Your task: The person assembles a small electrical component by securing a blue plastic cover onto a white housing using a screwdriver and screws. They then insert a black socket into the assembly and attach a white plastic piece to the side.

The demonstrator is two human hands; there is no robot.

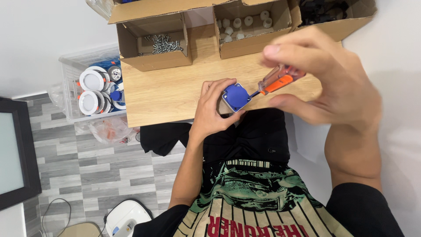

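So the left hand [213, 109] is wrapped around a small square blue housing [236, 97], fingers clamped on its left and top sides, pinning it at the near edge of the wooden table [171, 92]. The right hand [326, 81] is closed on a screwdriver [275, 83] with a clear and orange handle, pinched between thumb and fingers up close to the camera.

The relation that counts: the screwdriver's long axis runs from upper right down to lower left, and its dark tip sits right at the housing's right edge, touching or as good as touching. The housing lies left of and just below the right hand, while the left hand is already on it, so the left is clearly the nearer one.

The housing itself looks like a rounded square with a light grey rim and a round blue face on top, tilted a little toward the tool. I can't make out a screw head from here, too small.

Further out, at the back of the table there's a cardboard box of screws [162, 44], another box of small white caps [245, 24], and a third with dark stuff in it. Off to the left on the floor sits a clear bin of round white fittings [94, 90].
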